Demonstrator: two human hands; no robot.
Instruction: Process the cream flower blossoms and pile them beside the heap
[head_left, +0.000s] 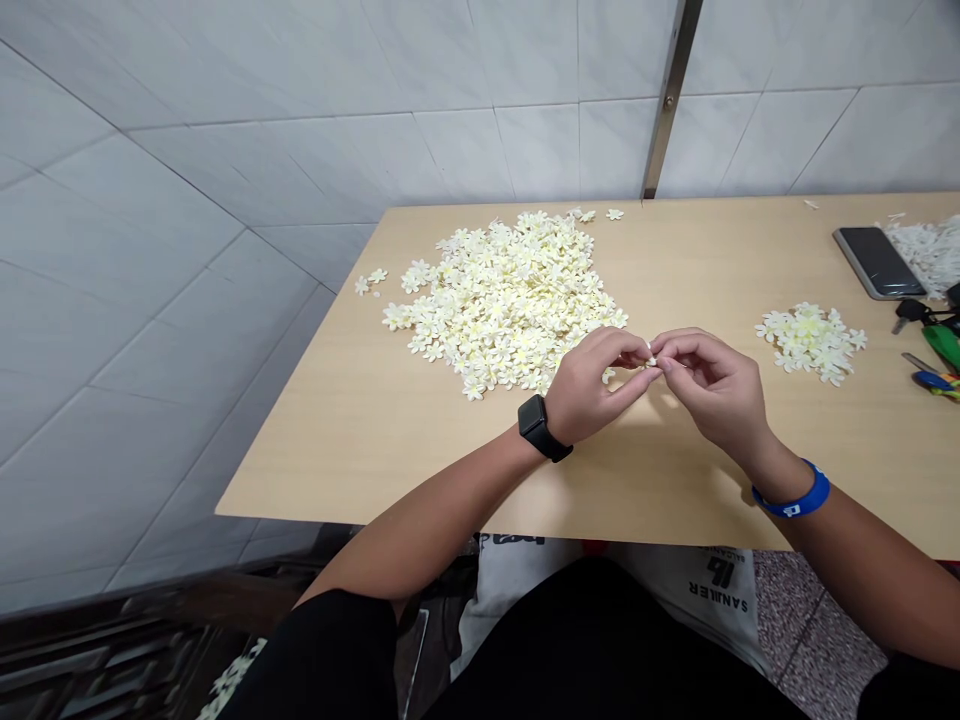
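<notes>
My left hand (pixel 600 382) and my right hand (pixel 709 385) meet above the table, fingertips close together. Between the left thumb and fingers is a small white flower (pixel 651 362), mostly hidden by the fingertips. The right thumb and forefinger pinch right beside it; whatever they grip is too small to make out. Just beyond the left hand spreads a large pile of white-yellow flowers (pixel 517 300). A smaller pile of such flowers (pixel 811 342) lies to the right of my right hand.
The wooden table (pixel 360 440) stands against a tiled wall (pixel 480 60). On the right lie a phone (pixel 879 262), a heap of thin white pieces (pixel 930 255), keys (pixel 911 312) and a blue-and-yellow handled tool (pixel 937 380). A printed white sack (pixel 517 580) sits below the table edge.
</notes>
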